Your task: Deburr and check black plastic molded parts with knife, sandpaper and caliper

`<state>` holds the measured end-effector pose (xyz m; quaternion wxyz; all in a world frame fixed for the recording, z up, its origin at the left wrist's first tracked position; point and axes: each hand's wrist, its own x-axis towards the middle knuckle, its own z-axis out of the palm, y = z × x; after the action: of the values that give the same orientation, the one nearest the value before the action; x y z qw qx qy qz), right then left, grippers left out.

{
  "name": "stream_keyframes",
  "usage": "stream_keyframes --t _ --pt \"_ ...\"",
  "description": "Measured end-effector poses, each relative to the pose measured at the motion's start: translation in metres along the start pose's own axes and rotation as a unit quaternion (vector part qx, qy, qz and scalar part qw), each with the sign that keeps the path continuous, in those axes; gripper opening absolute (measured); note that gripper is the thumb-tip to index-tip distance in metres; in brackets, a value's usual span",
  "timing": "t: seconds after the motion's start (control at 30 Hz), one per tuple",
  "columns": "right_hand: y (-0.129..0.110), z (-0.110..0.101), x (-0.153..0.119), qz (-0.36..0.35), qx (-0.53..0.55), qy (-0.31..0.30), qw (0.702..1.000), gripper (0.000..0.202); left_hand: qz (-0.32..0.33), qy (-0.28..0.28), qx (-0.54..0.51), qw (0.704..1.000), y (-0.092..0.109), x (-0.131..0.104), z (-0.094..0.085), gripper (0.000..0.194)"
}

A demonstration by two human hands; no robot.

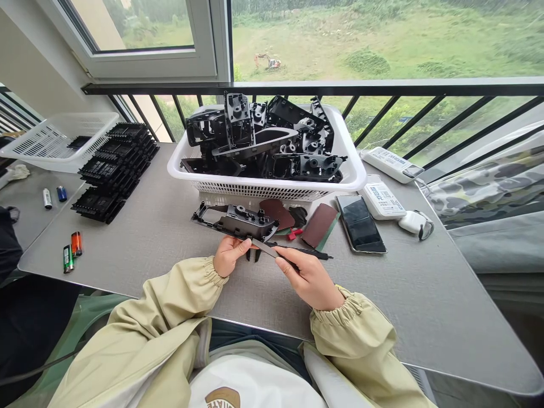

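Note:
My left hand (230, 256) is closed on the near edge of a black plastic frame part (244, 220), holding it tilted above the table. My right hand (309, 277) grips a flat metal file (264, 247) by its dark handle. The file's blade reaches across to the part's near edge, beside my left thumb. Beneath lies a black caliper-like tool (312, 253), partly hidden by my hands and the part. Brown sandpaper (321, 225) and a small red object (294, 233) rest just beyond.
A white basket (272, 187) heaped with black plastic parts stands at the back. To the left are stacked black parts (110, 170), batteries (76, 243) and another white basket (59, 136). A phone (360, 224) and white devices (383, 196) lie on the right.

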<state>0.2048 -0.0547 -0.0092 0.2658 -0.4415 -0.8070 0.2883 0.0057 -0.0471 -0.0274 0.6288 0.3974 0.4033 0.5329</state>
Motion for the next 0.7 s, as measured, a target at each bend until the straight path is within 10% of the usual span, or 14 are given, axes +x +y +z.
stream_keyframes --t 0.7 --pt "-0.0002 -0.0028 -0.0005 -0.017 0.002 -0.018 1.0 0.033 0.015 0.064 -0.033 0.997 -0.0042 0.0061 -0.0027 0.046"
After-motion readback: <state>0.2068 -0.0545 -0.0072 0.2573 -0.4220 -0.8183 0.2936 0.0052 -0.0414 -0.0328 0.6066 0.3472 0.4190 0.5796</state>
